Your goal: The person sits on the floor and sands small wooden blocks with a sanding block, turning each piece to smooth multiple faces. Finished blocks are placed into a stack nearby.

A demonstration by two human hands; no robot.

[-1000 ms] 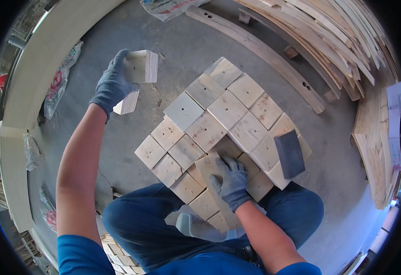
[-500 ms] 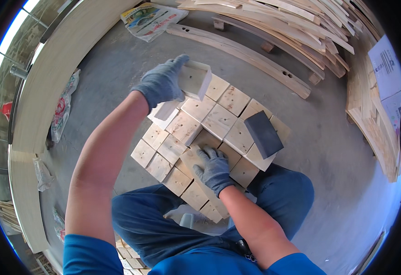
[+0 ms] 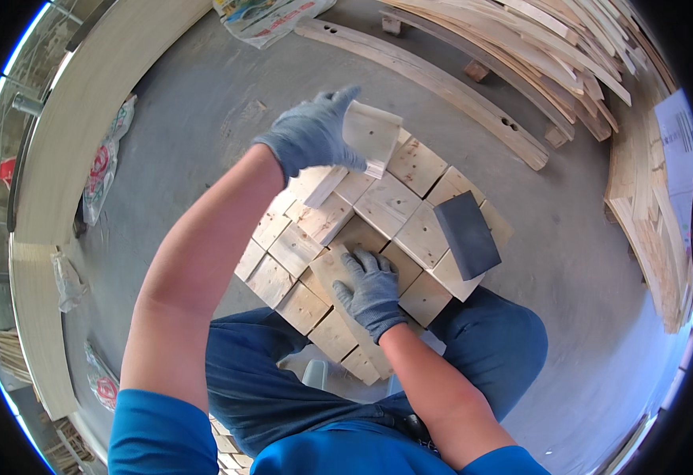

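Two gloved hands: the left (image 3: pixel 311 134) is raised above the wooden block stack (image 3: pixel 384 207), the right (image 3: pixel 370 289) laid upon it.
Floor room: grey concrete (image 3: pixel 572 237) is seen stretching off the stack's right edge, bounded ahead by a holed timber beam (image 3: pixel 426 87).
Stack edges: the right side is topped by a dark grey block (image 3: pixel 468 235); a recess (image 3: pixel 360 232) is framed just beyond the right fingertips.
Held block: one pale wooden block (image 3: pixel 376 133) is gripped between left thumb and fingers.
Plank: pale wood (image 3: pixel 325 271) is covered by right fingers, slightly spread, unclenched.
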